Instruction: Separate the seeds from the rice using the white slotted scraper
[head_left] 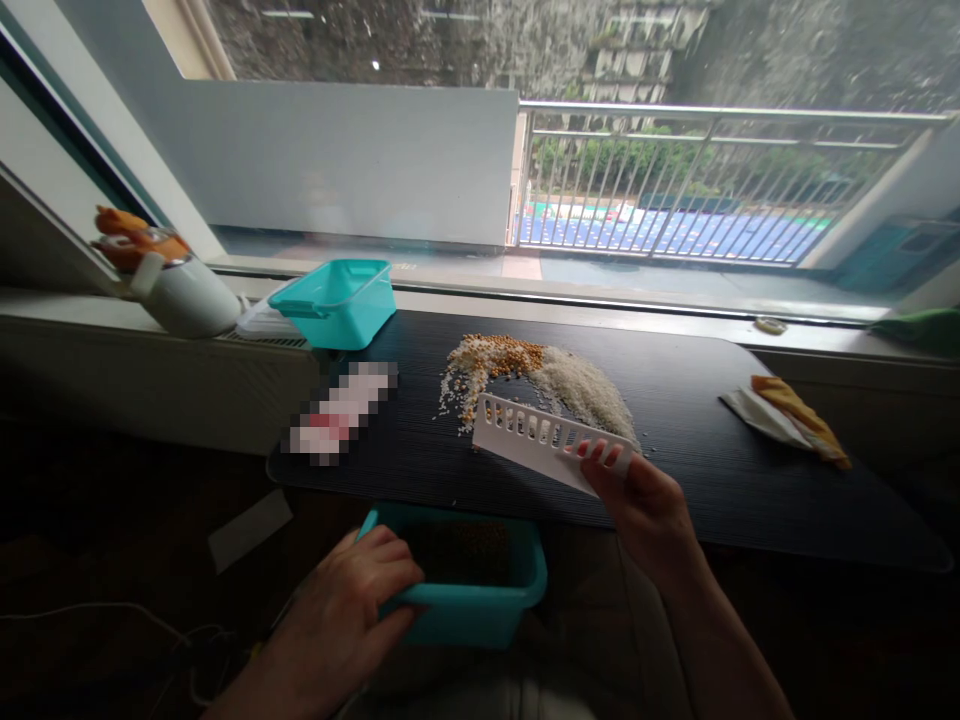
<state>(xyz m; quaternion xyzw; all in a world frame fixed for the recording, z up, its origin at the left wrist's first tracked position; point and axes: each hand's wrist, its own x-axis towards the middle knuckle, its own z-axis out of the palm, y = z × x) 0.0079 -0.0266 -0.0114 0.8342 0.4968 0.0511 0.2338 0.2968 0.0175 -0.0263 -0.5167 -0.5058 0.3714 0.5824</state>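
Note:
My left hand (pixel 367 580) grips the near left rim of a teal plastic bin (pixel 465 610) just below the table's front edge. Grains lie in the bin's dark inside, too dim to name. A white slotted plastic strip (pixel 536 450) is pinched in my right hand (pixel 645 500), tilted over the table, with fingertips showing through its slots. Just beyond the strip lies a curved pile: white rice (pixel 589 385) on the right, orange-brown beans or kernels (pixel 506 352) in the middle, and the two mixed at the left.
A second teal bin (pixel 345 305) stands at the table's back left corner, beside a grey-white pot (pixel 187 295) on the sill. A blurred-out packet (pixel 337 415) lies on the dark table (pixel 675 400). Yellow and white wrappers (pixel 795 415) rest at the right.

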